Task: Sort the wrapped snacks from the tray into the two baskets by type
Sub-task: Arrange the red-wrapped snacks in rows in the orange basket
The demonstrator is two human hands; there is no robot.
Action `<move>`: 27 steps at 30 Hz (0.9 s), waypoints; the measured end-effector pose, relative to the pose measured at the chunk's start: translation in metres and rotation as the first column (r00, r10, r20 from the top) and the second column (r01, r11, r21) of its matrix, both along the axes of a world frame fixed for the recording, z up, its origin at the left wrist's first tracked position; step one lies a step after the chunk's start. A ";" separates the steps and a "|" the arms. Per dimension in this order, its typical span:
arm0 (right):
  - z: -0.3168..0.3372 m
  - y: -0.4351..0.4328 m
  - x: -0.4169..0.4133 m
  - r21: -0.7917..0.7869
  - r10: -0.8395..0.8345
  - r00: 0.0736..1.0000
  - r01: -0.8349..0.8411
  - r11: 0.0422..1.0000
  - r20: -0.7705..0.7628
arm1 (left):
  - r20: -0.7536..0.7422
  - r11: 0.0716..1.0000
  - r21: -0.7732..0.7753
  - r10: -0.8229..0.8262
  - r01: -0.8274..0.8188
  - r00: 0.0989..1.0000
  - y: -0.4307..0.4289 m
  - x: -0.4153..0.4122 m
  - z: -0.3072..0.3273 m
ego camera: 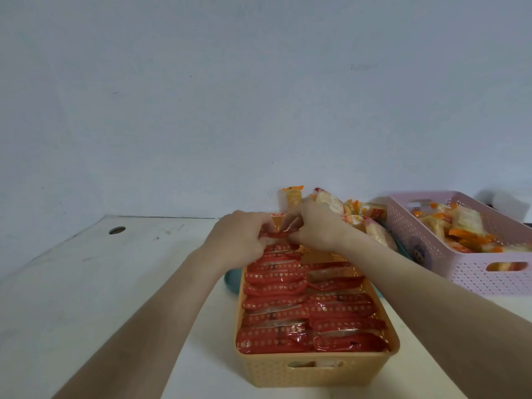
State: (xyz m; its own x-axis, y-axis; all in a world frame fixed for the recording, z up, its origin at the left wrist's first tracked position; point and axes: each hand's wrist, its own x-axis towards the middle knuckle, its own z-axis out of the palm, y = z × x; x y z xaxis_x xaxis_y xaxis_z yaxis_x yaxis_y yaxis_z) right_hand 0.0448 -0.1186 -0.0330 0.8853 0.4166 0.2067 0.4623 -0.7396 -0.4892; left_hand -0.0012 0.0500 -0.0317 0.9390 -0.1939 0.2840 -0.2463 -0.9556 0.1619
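An orange basket (316,370) stands in front of me, filled with two rows of red wrapped snacks (290,315). Over its far end, my left hand (239,237) and my right hand (313,226) together pinch one red wrapped snack (280,234) by its ends. A pink basket (460,272) at the right holds several orange-and-white wrapped snacks (466,226). Behind the orange basket a teal tray (231,279) shows only at its edges, with more orange-and-white snacks (357,211) piled on it near the wall.
The white table (115,283) stretches to the left, with a round cable hole (117,230) near its back edge. A pale wall rises right behind the tray. The pink basket reaches the frame's right edge.
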 end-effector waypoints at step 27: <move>0.013 0.002 -0.038 -0.074 -0.038 0.990 0.027 0.997 -0.139 | -0.108 0.998 0.027 -0.054 0.057 0.993 -0.007 -0.020 -0.011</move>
State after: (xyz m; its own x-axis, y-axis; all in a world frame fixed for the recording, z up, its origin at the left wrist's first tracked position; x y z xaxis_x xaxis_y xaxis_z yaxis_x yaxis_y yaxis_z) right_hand 0.0072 -0.1162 -0.0201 0.9167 0.3964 0.0506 0.3682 -0.7886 -0.4925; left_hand -0.0213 0.0428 -0.0422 0.9514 -0.2533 0.1753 -0.2816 -0.9459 0.1612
